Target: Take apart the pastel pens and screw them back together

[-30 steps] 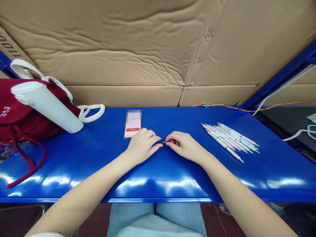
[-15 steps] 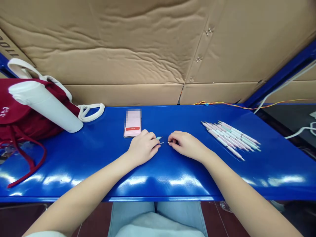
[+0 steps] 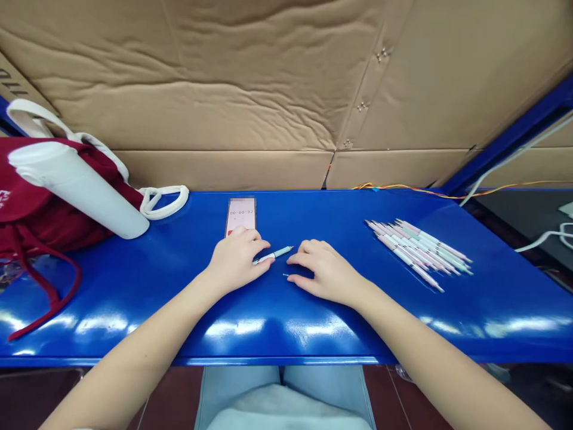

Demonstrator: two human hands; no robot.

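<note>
My left hand hovers low over the table, thumb and forefinger spread apart. Between them a pale green and white pen lies slanted on the blue surface, its tip pointing right; the thumb borders it, and whether it touches is unclear. To the right, my right hand has its thumb and fingers parted. By its thumb tip sits a tiny light piece, too small to identify. Behind my left hand is a phone with a running timer on its screen, partly covered by the fingers.
Several pastel pens lie in a pile on the right of the blue table. On the left are a red bag and a white bottle leaning on it. Cardboard stands behind; thin wires run along the back edge.
My left hand has moved left and loosened, exposing more of the pen. My right hand has shifted slightly left and its fingers have opened. The phone's screen now shows a timer.
</note>
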